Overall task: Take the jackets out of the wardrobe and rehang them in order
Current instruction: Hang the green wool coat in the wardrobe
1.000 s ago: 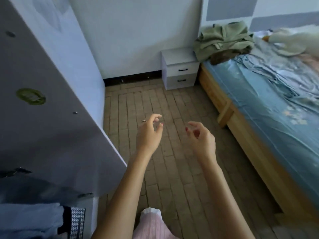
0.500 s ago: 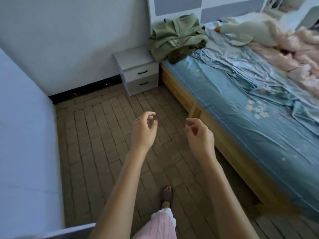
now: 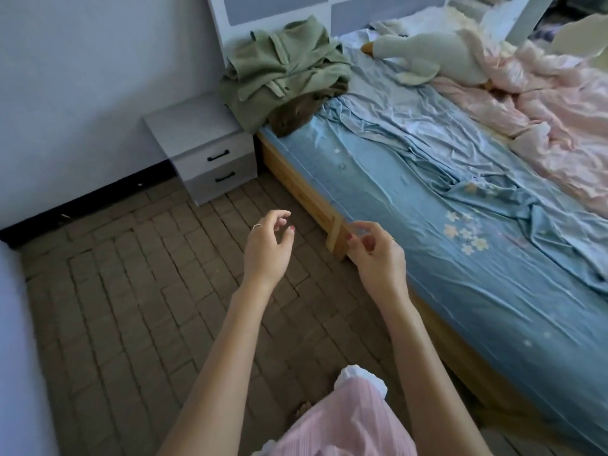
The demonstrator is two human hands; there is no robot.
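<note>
Your left hand (image 3: 266,250) and right hand (image 3: 378,255) hang side by side over the floor (image 3: 131,291) near the bed's edge, both holding nothing, fingers loosely curled and a little spread, thumbs apart from the fingertips. The jackets you want lie in a heap at about eleven o'clock from your hands, on the head corner of the bed (image 3: 394,192): a green jacket (image 3: 283,70) on top, soft and crumpled, with a collar and plackets showing, and a brown garment (image 3: 292,115) poking out beneath it, darker and fuzzier by the look of it. The wardrobe shows only as a pale panel (image 3: 16,357) at eight o'clock. The likely trouble is in the pile itself: I judge that if you grab the green one by a loose fold, the brown piece may drag along and slide off the mattress corner onto the bedside table (image 3: 197,133) or the floor. No hangers are visible, so you may find yourself with a limp jacket and nothing to hang it on. The blue sheet (image 3: 427,258) is thin, smooth and already wrinkled; a snagged pull could ruck it further. The brick-patterned floor is rough and looks dusty, a poor landing for dropped cloth.
</note>
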